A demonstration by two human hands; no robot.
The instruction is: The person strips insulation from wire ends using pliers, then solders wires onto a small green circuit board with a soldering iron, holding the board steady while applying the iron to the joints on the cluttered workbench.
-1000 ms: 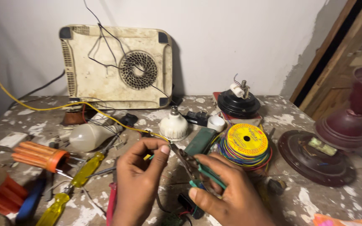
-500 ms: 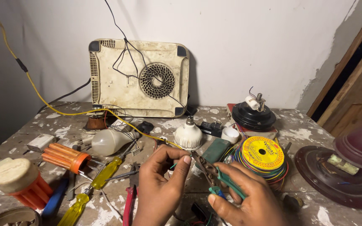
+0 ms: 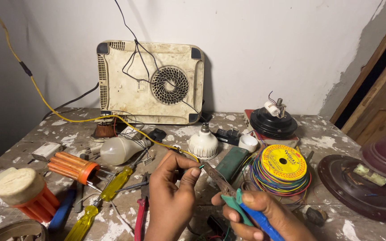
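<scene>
Stripping a yellow wire at a cluttered counter.

On the paint-flecked counter (image 3: 228, 127), left to right: orange holder (image 3: 70, 166), yellow screwdriver (image 3: 116, 183), bulb (image 3: 118, 150). Left hand (image 3: 171, 201), fingers pinching the yellow wire (image 3: 59, 115) near its end, just above the counter's middle. Right hand (image 3: 264, 216), fingers wrapped around the pliers (image 3: 228, 194), tip touching the wire end. Further right, wire spool (image 3: 283, 172), maroon fan base (image 3: 358, 187).

Electrical repair workshop, paint-flecked workbench (image 3: 336, 134), screwdrivers (image 3: 112, 185), wire spool (image 3: 283, 169), dismantled appliance (image 3: 150, 82) against wall
</scene>
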